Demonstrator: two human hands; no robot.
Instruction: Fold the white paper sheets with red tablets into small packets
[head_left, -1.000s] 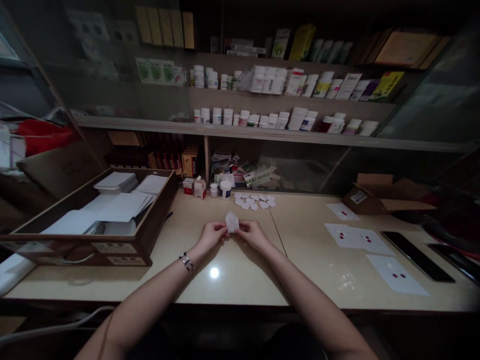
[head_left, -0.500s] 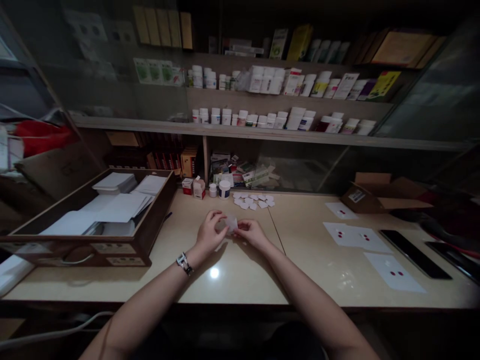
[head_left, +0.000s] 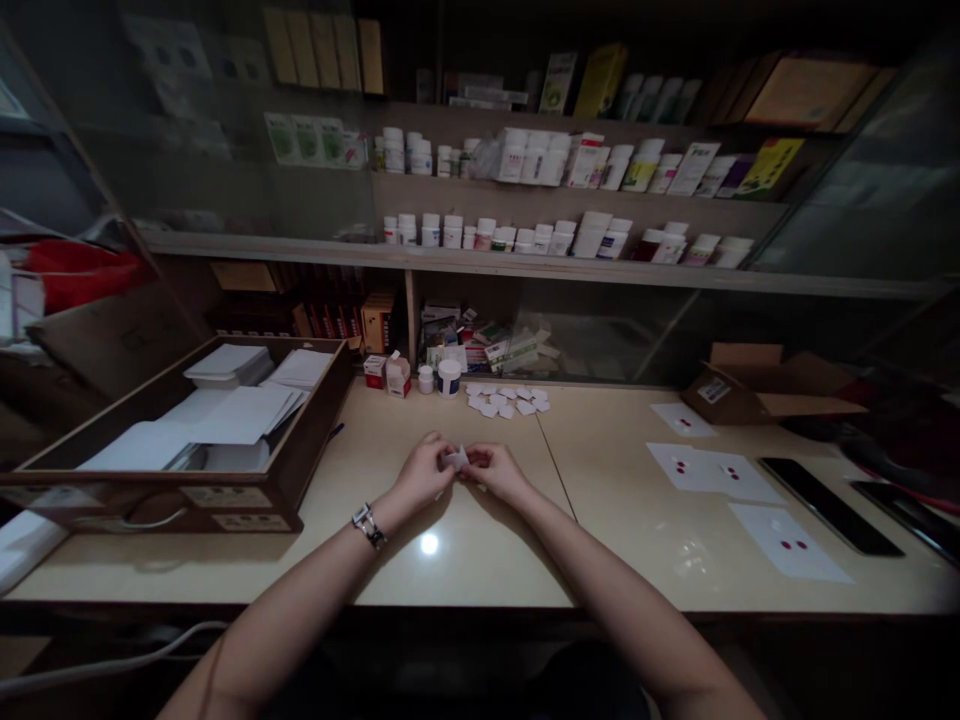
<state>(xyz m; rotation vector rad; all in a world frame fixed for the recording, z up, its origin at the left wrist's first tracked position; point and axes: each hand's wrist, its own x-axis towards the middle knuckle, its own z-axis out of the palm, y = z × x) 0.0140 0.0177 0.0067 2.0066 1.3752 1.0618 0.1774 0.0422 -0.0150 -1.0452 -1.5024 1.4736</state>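
Between my two hands is a small piece of white paper [head_left: 457,459], partly folded, with a pointed corner sticking up. My left hand [head_left: 426,468], with a watch [head_left: 368,525] on its wrist, pinches the paper's left side. On the other side, the fingers of my right hand [head_left: 496,470] are closed on its right edge. Whatever the paper may contain is hidden by my fingers. Beyond my hands lies a group of small folded white paper packets [head_left: 506,402]. To the right, white paper sheets [head_left: 787,545] lie flat with red and white pills on them.
A wooden drawer [head_left: 289,490] with stacked white paper stands at the left. White bottles [head_left: 448,378] and small boxes [head_left: 398,375] stand at the back. A phone [head_left: 829,507] and an open carton [head_left: 757,390] are at the right. Shelves of medicine bottles [head_left: 536,155] rise behind.
The paper has gone from a flatter, wider shape to a smaller folded one. My hands have drawn closer together, and the left fingers have closed in on it.
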